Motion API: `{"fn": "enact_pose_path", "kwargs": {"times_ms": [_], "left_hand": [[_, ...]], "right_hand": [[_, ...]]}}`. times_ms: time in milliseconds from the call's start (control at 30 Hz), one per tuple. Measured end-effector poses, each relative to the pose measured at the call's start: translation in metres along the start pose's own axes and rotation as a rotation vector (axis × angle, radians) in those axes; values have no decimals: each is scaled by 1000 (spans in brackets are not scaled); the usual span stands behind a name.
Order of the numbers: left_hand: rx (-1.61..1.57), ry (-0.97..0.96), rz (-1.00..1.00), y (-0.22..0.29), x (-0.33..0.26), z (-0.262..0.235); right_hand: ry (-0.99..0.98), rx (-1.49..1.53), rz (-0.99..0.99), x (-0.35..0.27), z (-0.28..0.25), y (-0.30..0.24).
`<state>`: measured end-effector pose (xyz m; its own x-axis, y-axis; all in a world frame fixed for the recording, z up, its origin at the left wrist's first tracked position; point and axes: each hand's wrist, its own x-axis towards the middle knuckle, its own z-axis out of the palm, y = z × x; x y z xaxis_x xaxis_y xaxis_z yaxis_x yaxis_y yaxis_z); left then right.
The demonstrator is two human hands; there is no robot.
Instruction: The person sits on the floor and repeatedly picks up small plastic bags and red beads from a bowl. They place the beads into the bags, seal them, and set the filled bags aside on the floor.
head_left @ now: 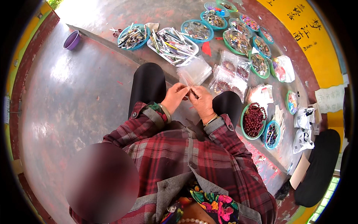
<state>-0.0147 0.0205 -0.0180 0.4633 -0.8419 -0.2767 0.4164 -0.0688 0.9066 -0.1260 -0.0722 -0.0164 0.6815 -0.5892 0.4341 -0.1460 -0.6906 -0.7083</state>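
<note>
Between my knees, my left hand and my right hand meet with fingertips pinched together. What they pinch is too small and too hidden to make out. Clear plastic bags lie just beyond the fingertips, their near edge reaching up to them. To the right of these are more clear bags holding dark red bead bracelets. A green bowl heaped with dark red bead strings sits right of my right knee.
Pens fill a white basket and a blue bowl on the raised ledge. Scissors lie left of them. Several bowls of small trinkets spread to the far right. A purple basin stands on the lower floor at left.
</note>
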Motion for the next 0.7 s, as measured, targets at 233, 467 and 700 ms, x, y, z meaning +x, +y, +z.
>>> {"fn": "enact_pose_path", "kwargs": {"times_ms": [233,467,700], "left_hand": [[-13,-45,-36,-5,-2,-3],[7,-78,-51,-4,-5,-6],[-9,-98,-40,-6,-4,-9]], "right_hand": [[-80,199,74,-9,-5,13],[-229,654,551,-8,-9,17],[-223,828,699,-5,-8,22]]}}
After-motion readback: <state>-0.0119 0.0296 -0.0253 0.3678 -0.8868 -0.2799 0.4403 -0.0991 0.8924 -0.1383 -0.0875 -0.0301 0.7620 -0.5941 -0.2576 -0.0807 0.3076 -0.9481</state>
